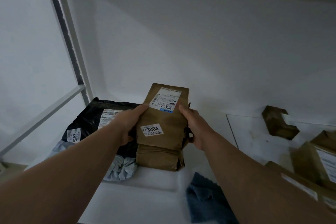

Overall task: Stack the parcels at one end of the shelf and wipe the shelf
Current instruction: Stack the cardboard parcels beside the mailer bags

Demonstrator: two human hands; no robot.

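Both hands are gripping one brown parcel (164, 123): our left hand (130, 125) is clasping its left edge, our right hand (193, 129) its right edge, fingers curled round the sides. The parcel's long axis is running away from us toward the back wall, and it is tilting up at the far end. It is hovering over, perhaps already touching, a second brown parcel (158, 157) lying on the shelf (141, 196); dim light is hiding the contact. A black bag (92, 120) is lying just beside the pile on the left, over a pale bag (121, 169). We are judging the stacking step as under way: the parcel needs lowering flat and square. The blue cloth (205, 198) is waiting near the right forearm. More boxes (309, 162) are sitting well apart on the right, with bare shelf between.
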